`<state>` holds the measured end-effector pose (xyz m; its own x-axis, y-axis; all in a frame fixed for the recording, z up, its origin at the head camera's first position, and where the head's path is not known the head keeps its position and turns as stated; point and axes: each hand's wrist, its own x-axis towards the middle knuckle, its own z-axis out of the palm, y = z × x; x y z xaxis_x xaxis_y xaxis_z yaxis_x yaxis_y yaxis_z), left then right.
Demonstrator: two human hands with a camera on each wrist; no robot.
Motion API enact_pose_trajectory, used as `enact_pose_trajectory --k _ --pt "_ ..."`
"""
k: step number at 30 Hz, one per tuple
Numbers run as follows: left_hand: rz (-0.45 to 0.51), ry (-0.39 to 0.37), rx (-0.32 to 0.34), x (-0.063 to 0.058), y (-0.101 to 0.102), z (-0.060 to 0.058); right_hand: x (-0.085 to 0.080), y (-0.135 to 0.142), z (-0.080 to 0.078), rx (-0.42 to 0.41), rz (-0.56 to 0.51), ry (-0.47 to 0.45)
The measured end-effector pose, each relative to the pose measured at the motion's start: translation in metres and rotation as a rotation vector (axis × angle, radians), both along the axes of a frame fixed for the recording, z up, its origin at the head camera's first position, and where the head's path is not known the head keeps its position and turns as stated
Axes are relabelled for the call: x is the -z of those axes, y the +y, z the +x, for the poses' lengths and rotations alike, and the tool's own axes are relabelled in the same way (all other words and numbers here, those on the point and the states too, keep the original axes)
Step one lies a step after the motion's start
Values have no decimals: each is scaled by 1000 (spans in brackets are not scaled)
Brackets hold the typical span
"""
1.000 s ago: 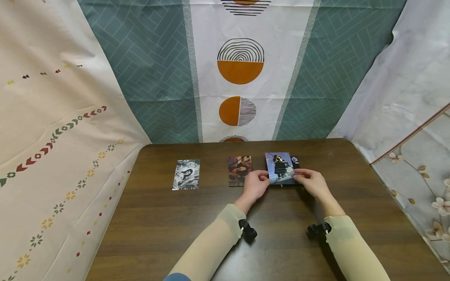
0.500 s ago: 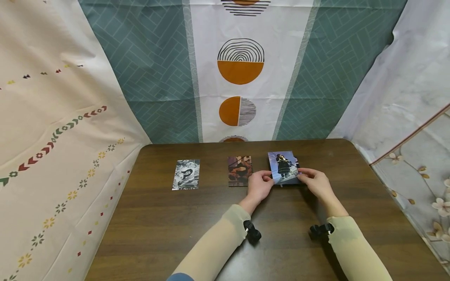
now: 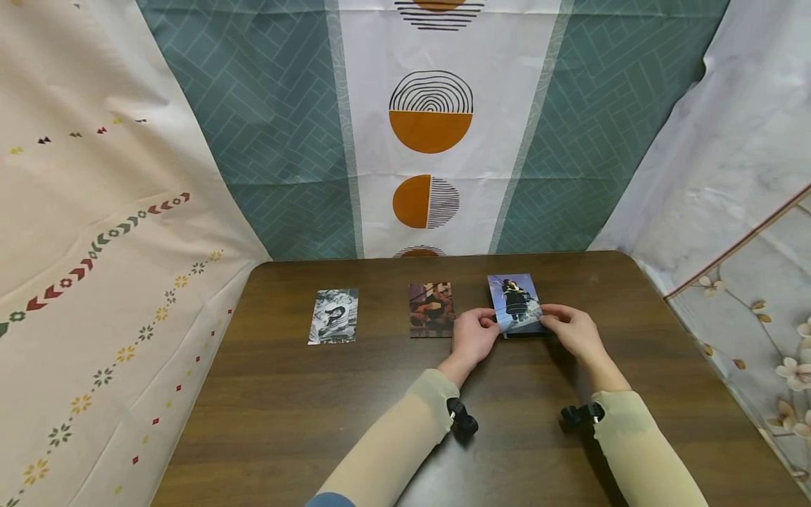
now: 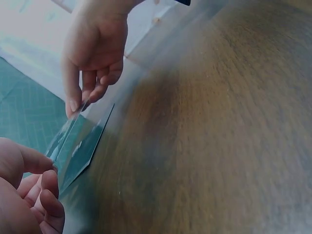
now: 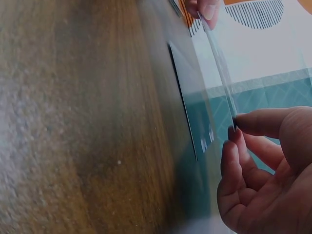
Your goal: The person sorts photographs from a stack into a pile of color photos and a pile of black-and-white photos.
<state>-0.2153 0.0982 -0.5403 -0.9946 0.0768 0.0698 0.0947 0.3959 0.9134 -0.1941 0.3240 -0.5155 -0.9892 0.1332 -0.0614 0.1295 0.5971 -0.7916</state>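
Note:
A photo card [image 3: 514, 299] with a dark-dressed figure on a bluish-purple ground is held between both hands. At its lower left corner my left hand [image 3: 474, 336] pinches it between thumb and finger. My right hand [image 3: 573, 332] pinches the lower right edge in the same way. In the right wrist view the held card [image 5: 222, 68] is seen nearly edge-on, raised above a second flat card [image 5: 190, 107] on the table. That lower card's dark bottom edge shows in the head view; most of its face is hidden there.
On the brown wooden table [image 3: 304, 422] lie two more photo cards: a reddish-brown one [image 3: 431, 310] left of my hands, and a black-and-white one [image 3: 334, 316] farther left. Patterned cloths [image 3: 285, 141] hang behind the table and at both sides.
Both hands have shifted slightly to the right with the held photo card, which now covers more of the card beneath. The other two cards stay in place.

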Motion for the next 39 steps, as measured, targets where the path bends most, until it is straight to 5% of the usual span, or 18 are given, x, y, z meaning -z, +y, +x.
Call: enact_pose_trajectory --k 11,29,39 --pt "-5 -48 -18 -10 9 3 -1 7 -2 16 0 22" --pt "-45 -63 -7 -4 19 -1 10 14 -4 52 -20 -38" --pt "-145 -108 -26 -7 23 0 12 9 -4 73 -2 -86"
